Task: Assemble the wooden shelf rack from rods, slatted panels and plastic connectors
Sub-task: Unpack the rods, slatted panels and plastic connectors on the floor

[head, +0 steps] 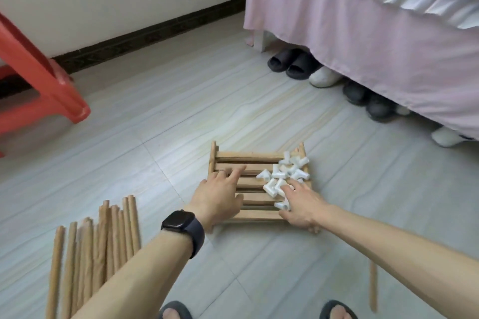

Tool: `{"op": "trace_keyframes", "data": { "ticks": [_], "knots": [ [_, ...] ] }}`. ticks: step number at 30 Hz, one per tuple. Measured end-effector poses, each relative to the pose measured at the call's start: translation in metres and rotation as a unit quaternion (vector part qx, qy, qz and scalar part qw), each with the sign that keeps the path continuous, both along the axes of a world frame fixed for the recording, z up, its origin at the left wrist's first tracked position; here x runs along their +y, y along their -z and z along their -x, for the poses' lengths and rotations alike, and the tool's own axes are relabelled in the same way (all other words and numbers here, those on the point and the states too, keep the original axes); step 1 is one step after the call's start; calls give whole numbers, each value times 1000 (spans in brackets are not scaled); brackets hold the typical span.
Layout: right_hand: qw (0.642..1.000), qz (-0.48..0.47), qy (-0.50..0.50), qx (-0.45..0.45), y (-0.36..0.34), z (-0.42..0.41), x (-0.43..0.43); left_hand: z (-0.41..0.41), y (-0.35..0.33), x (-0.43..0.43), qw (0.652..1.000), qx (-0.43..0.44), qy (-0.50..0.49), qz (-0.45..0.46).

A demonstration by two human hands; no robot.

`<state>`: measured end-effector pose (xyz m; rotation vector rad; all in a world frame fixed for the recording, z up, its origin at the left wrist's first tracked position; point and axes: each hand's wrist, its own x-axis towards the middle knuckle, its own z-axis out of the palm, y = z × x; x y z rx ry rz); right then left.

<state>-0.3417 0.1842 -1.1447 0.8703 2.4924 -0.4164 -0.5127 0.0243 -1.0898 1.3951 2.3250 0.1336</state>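
A stack of wooden slatted panels lies flat on the tiled floor in the middle of the view. Several white plastic connectors are heaped on its right half. My left hand rests over the stack's left side, fingers spread and straight, a ring on one finger and a dark watch on the wrist. My right hand lies over the stack's near right corner, its fingers reaching into the connectors; I cannot tell whether it holds one. Several wooden rods lie side by side at the lower left.
A single rod lies at the lower right. A red plastic stool stands at the left. A bed with a pink skirt fills the upper right, with several slippers under its edge. My feet in slippers show at the bottom.
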Motion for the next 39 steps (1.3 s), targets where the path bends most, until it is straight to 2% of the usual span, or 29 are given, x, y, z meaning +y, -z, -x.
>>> {"op": "trace_keyframes", "data": {
  "ticks": [4,6,8,10,13,15,18,20,22,27,31,39],
  "knots": [
    [991,15,122,52,24,-21,37,-19,27,50,999,5,28,31],
    [975,35,199,97,39,-24,50,-24,50,70,998,-9,22,51],
    [963,42,232,131,53,-21,62,-28,76,86,997,-35,-2,68],
    [964,32,219,147,63,-13,77,-30,100,101,994,-63,-34,82],
    [974,47,174,134,72,3,101,-32,127,122,991,-61,-48,105],
    [985,68,130,90,75,13,115,-32,139,134,992,-43,-23,119],
    [999,38,30,12,79,21,130,-33,147,147,991,-30,19,130],
    [998,7,-31,-52,80,23,136,-34,148,150,993,-11,37,108],
    [994,-26,-65,-80,81,23,136,-31,146,151,995,-4,56,78],
    [997,-48,-59,-4,80,30,119,-17,142,153,996,-31,56,57],
    [999,-32,-7,1,78,40,109,-15,142,155,995,-72,38,51],
    [1000,9,16,23,77,42,117,-11,147,145,994,-106,19,2]
  ]
}}
